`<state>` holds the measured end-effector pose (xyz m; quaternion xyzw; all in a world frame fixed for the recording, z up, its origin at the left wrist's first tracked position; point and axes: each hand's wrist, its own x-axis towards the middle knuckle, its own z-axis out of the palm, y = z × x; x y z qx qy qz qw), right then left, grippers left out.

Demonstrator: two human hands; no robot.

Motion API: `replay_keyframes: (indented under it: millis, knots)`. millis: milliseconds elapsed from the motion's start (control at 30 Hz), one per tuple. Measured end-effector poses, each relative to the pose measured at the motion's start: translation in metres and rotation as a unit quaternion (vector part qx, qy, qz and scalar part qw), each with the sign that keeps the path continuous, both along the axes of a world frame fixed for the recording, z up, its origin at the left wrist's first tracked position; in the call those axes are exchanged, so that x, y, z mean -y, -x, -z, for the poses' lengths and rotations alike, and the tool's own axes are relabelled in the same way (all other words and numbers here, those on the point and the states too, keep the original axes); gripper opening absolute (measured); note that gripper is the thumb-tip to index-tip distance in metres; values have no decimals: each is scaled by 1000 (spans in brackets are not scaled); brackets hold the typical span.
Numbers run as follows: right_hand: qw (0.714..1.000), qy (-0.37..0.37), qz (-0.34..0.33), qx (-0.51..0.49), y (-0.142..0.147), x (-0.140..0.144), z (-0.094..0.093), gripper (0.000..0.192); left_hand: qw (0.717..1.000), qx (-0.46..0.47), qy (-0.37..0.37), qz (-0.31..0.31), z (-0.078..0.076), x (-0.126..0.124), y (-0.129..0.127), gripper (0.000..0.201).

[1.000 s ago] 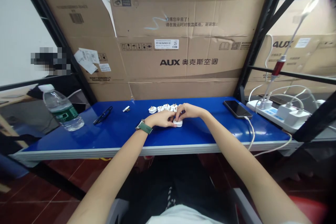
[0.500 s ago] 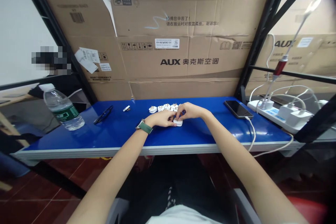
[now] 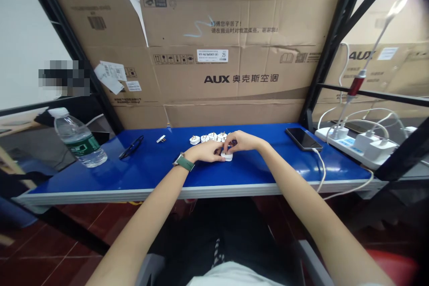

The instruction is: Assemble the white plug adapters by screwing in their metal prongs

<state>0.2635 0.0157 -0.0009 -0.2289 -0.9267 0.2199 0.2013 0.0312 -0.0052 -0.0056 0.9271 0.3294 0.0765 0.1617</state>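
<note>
Both hands, left (image 3: 205, 151) and right (image 3: 240, 141), on white plug (image 3: 227, 157)

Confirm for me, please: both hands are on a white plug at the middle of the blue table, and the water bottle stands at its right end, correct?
Not quite. In the head view the water bottle stands at the left end of the blue table. The left hand and right hand do meet on the white plug.

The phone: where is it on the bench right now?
In the head view the phone lies flat on the blue table, far right, between the right hand and the white power strip.
</note>
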Motion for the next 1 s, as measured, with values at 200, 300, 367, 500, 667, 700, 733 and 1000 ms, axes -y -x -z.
replay_keyframes:
  millis: [200,300,367,500,667,700,733,1000]
  knots:
    - [975,73,57,-203,3,10,-11,34,1000,3,4,-12,-4,5,-3,43]
    - [924,180,58,-333,5,17,-18,47,1000,1,12,-16,-7,8,-3,48]
    - [884,249,30,-394,7,21,-22,53,1000,-5,14,-19,-7,8,-4,48]
    - [832,337,-27,-439,14,27,-22,59,1000,-9,14,-23,-7,9,-4,50]
    - [810,361,-85,-455,19,27,-17,57,999,-15,10,-27,-10,11,-5,50]
    - [807,359,-87,-460,19,27,-17,57,999,-16,11,-29,-10,12,-5,50]
    - [805,357,-87,-466,18,27,-17,58,999,-19,13,-30,-11,12,-6,51]
    - [817,356,-45,-452,18,27,-18,62,999,-24,8,-29,-9,12,-6,51]
